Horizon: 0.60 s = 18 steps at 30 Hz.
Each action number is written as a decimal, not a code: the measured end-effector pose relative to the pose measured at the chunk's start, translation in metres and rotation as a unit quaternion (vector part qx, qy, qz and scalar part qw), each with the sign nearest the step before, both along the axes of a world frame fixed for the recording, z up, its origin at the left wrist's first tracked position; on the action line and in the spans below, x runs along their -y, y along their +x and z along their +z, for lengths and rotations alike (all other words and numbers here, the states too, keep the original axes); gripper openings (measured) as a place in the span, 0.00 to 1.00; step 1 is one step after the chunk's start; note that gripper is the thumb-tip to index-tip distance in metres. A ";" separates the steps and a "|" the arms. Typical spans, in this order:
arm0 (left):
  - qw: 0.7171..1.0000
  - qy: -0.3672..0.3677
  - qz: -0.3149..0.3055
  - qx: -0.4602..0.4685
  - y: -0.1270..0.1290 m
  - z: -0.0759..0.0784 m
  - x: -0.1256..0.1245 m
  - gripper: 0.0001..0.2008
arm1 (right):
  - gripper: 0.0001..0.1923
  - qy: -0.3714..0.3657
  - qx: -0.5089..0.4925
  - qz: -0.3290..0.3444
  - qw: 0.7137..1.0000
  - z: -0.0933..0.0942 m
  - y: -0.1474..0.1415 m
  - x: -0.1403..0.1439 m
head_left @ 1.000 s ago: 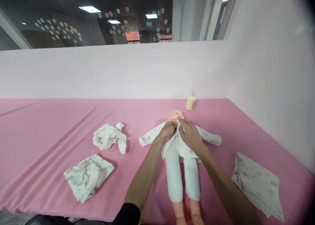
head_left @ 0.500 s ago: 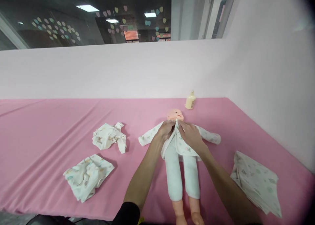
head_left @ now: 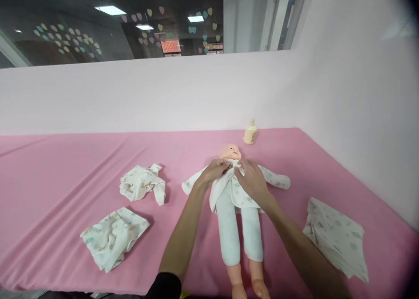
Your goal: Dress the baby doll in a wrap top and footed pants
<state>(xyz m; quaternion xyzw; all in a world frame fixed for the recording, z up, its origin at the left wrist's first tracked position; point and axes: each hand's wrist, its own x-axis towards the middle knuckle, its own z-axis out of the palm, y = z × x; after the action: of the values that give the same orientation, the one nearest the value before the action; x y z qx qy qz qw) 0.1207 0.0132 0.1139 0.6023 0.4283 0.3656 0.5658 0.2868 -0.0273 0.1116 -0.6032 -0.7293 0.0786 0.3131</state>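
Note:
A baby doll (head_left: 230,151) lies on its back on the pink-covered table, its head toward the wall. It wears a white printed baby jacket (head_left: 242,196) with long sleeves, over plain white leggings (head_left: 229,233). At the upper chest, my left hand (head_left: 216,169) pinches the jacket's front edge near the neckline. My right hand (head_left: 252,179) grips the other front edge just beside it, fingers bent. Both hands nearly meet at the top of the jacket opening. The fingertips are partly hidden by cloth, and whether a fastener sits between them I cannot tell.
To the left lie a crumpled printed baby garment (head_left: 143,182) and a second bunched printed cloth (head_left: 114,238). A folded printed cloth (head_left: 337,238) rests at the right. A pale yellow pump bottle (head_left: 250,133) stands behind the doll, close to the white wall (head_left: 147,98).
Both hands stay at the jacket's neckline, the left wrist slightly turned. The left front flap is lifted and folded a little more. The whole view has shifted slightly.

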 end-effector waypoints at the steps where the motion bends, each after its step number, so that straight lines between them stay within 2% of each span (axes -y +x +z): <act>1: 0.999 0.020 -0.013 -0.047 -0.005 0.003 0.005 0.14 | 0.09 -0.009 0.004 0.003 1.000 -0.002 -0.003 0.005; 4: 0.980 0.070 -0.037 -0.181 -0.014 0.010 0.018 0.12 | 0.07 -0.036 0.039 0.020 0.998 -0.013 -0.013 0.016; 7: 0.947 0.108 -0.015 -0.304 -0.013 0.010 0.027 0.11 | 0.05 -0.016 0.097 0.014 0.995 -0.024 -0.019 0.021; 12: 0.901 0.138 0.012 -0.411 -0.007 0.001 0.038 0.14 | 0.07 -0.005 0.154 0.008 0.988 -0.029 -0.022 0.024; 18: 0.807 0.182 0.127 -0.547 -0.007 0.000 0.058 0.12 | 0.12 0.053 0.235 -0.046 0.969 -0.035 -0.025 0.033</act>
<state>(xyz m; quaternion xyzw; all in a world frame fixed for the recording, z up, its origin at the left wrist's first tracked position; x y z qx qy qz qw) 0.1136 -0.0449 0.1137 0.7349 0.6649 0.1156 0.0668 0.2618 -0.0602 0.0769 -0.6199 -0.7573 -0.1185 0.1679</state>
